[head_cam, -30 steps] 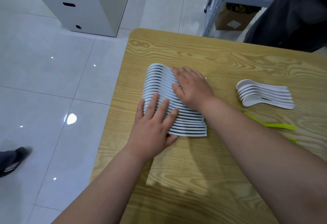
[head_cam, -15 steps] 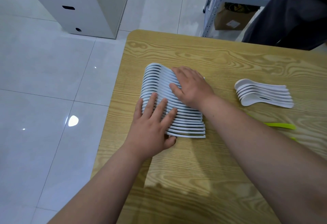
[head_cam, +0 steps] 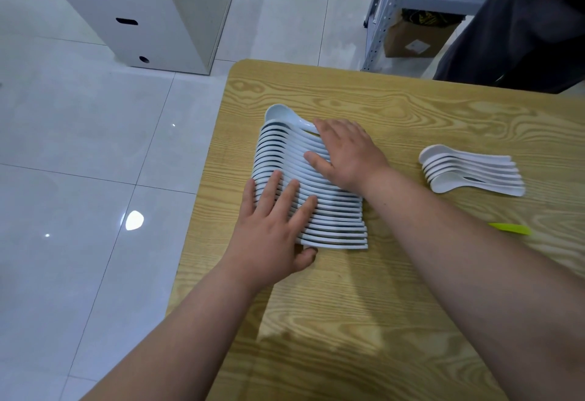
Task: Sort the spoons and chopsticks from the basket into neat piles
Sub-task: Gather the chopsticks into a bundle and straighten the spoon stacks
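Near the wood-grain surface's [head_cam: 316, 337] left edge, the left hand [head_cam: 272, 236] lies flat, fingers straight and spread, on the near end of a fanned row of smooth white curved spoons [head_cam: 335, 223]. The right hand [head_cam: 348, 153], equally flat, presses its far end. A smaller nested pile [head_cam: 471, 172] lies rightward.

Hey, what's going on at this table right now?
A person's left hand and right hand lie flat on a long fanned row of white plastic soup spoons near the left edge of the wood-grain table, apparently tidying it. A smaller pile of white spoons lies apart to the right, a lime-green strip nearer the person.
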A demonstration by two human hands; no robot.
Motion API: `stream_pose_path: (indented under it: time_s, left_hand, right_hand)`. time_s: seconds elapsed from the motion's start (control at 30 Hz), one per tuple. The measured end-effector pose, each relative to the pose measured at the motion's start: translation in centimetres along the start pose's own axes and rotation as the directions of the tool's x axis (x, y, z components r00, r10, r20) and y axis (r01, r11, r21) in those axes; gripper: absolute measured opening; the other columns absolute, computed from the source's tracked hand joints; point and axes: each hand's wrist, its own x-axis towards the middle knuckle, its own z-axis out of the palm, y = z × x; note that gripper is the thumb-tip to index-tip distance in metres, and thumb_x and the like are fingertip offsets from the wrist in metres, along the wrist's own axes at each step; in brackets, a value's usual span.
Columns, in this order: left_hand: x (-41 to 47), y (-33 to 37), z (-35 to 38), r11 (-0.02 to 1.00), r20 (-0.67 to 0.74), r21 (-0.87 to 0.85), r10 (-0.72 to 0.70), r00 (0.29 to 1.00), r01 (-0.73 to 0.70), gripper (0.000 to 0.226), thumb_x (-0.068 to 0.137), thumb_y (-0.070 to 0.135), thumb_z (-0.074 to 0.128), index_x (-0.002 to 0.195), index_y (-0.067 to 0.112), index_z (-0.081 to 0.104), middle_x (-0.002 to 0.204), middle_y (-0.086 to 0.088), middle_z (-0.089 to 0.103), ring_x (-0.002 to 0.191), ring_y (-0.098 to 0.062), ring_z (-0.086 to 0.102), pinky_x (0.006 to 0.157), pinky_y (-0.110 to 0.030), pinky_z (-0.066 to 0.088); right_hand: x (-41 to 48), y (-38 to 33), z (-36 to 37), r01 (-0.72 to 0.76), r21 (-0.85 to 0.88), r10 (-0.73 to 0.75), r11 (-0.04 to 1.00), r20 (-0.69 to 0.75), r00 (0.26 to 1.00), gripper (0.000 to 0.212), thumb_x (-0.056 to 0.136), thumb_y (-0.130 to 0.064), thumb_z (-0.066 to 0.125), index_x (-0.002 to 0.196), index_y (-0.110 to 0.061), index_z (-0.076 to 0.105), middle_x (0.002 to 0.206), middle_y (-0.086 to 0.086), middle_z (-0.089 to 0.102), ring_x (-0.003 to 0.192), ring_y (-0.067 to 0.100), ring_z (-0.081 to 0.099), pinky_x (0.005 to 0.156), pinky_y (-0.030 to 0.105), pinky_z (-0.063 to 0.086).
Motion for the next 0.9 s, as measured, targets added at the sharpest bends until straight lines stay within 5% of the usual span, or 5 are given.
stream_pose_path:
  time_s: [0.6,0.8,0.9]
  left_hand:
    - [1.3,1.9,-0.6,0.999,0.038,-0.026,-0.022,0.999,0.023,0.082,0.079,0.072,0.047,0.143,0.021,0.052,0.147,-0.011,0.050,0.146,-0.040,0.032,0.119,-0.060,0.020]
    - [2.6,4.1,-0.9,0.999,0.072,-0.013,-0.048,0.996,0.049,0.082,0.080,0.071,0.043,0.144,0.021,0.051,0.148,-0.012,0.049,0.145,-0.040,0.033,0.117,-0.063,0.023]
    - [3.1,5.6,-0.9,0.998,0.062,-0.031,-0.053,0.997,0.055,0.080,0.080,0.069,0.043,0.142,0.019,0.053,0.146,-0.012,0.052,0.142,-0.040,0.037,0.116,-0.061,0.029]
  right_hand:
    - [-3.1,3.1,-1.6,-0.009,0.006,0.008,1.000,0.127,0.992,0.076,0.101,-0.060,0.034,0.161,-0.020,0.011,0.169,0.002,0.005,0.155,0.021,-0.004,0.124,0.039,0.002]
    - [-5.1,4.4,-2.3,0.040,0.002,-0.040,0.999,0.118,0.992,0.069,0.102,-0.054,0.039,0.160,-0.020,0.019,0.168,0.003,0.015,0.155,0.022,0.004,0.124,0.039,0.009]
    - [-7.6,5.2,-2.8,0.109,0.026,-0.109,0.994,0.008,0.994,0.057,0.101,-0.038,0.047,0.150,-0.010,0.042,0.155,0.013,0.040,0.149,0.032,0.028,0.121,0.047,0.025]
